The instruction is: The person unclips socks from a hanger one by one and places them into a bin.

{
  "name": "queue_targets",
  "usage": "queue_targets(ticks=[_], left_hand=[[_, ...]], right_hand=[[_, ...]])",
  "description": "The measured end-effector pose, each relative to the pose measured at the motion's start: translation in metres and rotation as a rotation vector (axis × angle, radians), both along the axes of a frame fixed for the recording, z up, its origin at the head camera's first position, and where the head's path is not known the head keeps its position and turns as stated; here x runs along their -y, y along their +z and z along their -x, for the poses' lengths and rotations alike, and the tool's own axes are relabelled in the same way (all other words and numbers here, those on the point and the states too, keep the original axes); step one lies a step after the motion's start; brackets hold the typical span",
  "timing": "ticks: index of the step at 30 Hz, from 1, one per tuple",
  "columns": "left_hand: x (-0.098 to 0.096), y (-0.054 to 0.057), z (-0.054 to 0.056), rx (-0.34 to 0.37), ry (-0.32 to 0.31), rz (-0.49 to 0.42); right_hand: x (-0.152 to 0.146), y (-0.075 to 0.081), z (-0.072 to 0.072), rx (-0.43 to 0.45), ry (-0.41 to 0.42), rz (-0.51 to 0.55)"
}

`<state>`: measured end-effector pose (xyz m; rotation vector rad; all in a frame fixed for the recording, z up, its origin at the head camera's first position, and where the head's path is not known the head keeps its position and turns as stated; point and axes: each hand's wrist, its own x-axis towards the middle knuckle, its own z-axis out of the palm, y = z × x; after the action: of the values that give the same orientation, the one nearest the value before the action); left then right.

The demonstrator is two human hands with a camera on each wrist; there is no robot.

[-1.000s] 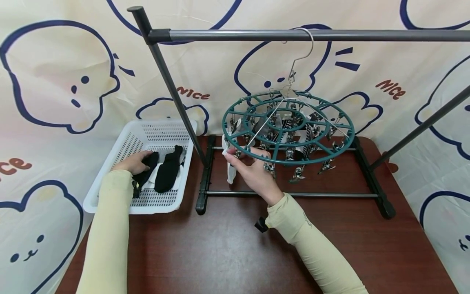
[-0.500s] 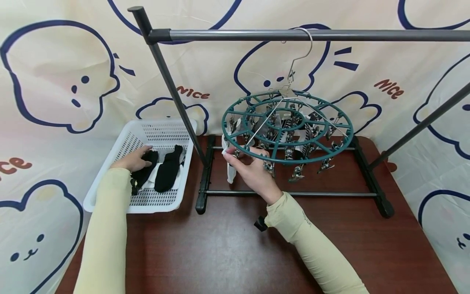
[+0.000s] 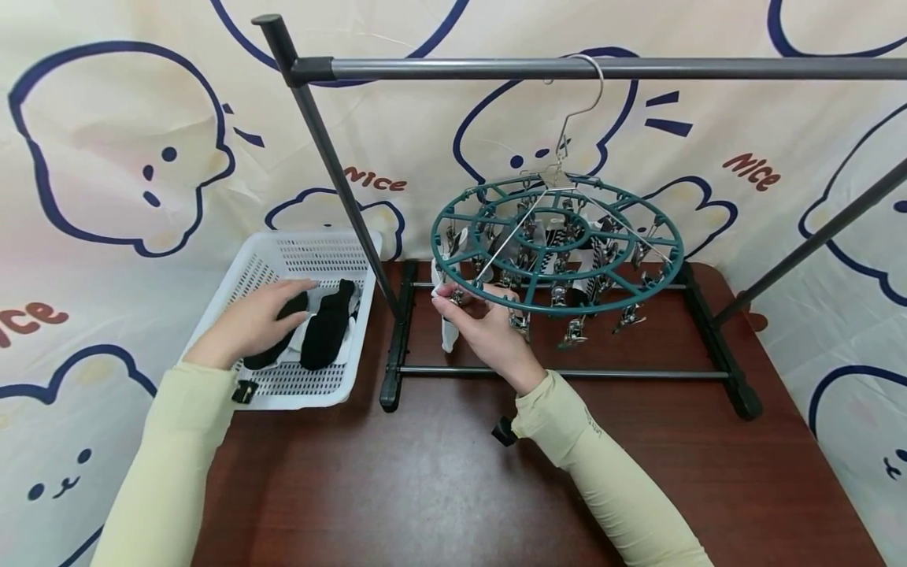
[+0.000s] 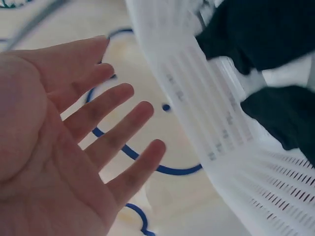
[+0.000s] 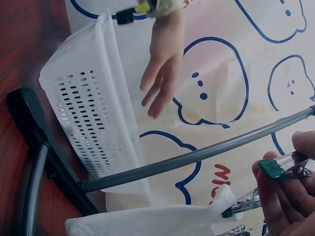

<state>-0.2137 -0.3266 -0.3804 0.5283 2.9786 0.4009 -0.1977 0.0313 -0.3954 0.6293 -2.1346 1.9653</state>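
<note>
My left hand (image 3: 257, 321) hovers above the white perforated basket (image 3: 357, 346), its fingers extended and the palm bare in the left wrist view. Two black socks lie in that basket: one black sock (image 3: 326, 331) in plain sight, the other partly covered by the hand. My right hand (image 3: 492, 335) is at the near-left rim of the round green clip hanger (image 3: 567, 311). Between thumb and fingers it pinches a metal clip (image 5: 276, 167) with a green tip. Close by, a white sock (image 5: 147, 221) hangs from a neighbouring clip (image 5: 243, 202).
The hanger hooks onto the grey bar (image 3: 453, 69) of a rack standing on the brown table (image 3: 425, 488). Several metal clips dangle below the ring, some with striped socks. A slanted rack post (image 3: 340, 181) rises between basket and hanger. Behind is a printed cloth (image 3: 106, 197).
My left hand has come up off the black sock in the basket with nothing in it, and its forearm has swung left. My right hand stays at the hanger's rim.
</note>
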Motion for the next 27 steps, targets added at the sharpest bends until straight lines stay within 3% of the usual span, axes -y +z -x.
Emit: queue_targets(ticks=[3, 6, 14, 19, 23, 27], left_hand=[[-0.007, -0.004, -0.022, -0.082, -0.009, -0.018], [-0.01, -0.015, -0.04, -0.171, -0.002, -0.051], [-0.012, -0.068, -0.08, -0.322, 0.036, -0.098], [-0.014, -0.091, -0.086, -0.448, 0.037, -0.093], [-0.013, -0.097, -0.086, -0.531, 0.038, -0.085], [-0.012, -0.1, -0.087, -0.566, 0.041, -0.076]], right_hand=[[0.0, 0.0, 0.0, 0.003, 0.004, 0.009], [0.0, -0.001, 0.0, 0.001, -0.005, 0.01], [-0.001, 0.0, -0.003, 0.023, -0.032, -0.023], [-0.001, 0.0, -0.006, 0.038, -0.011, 0.0], [0.0, -0.002, -0.009, 0.045, 0.025, -0.044], [-0.002, -0.008, -0.013, 0.115, 0.109, -0.157]])
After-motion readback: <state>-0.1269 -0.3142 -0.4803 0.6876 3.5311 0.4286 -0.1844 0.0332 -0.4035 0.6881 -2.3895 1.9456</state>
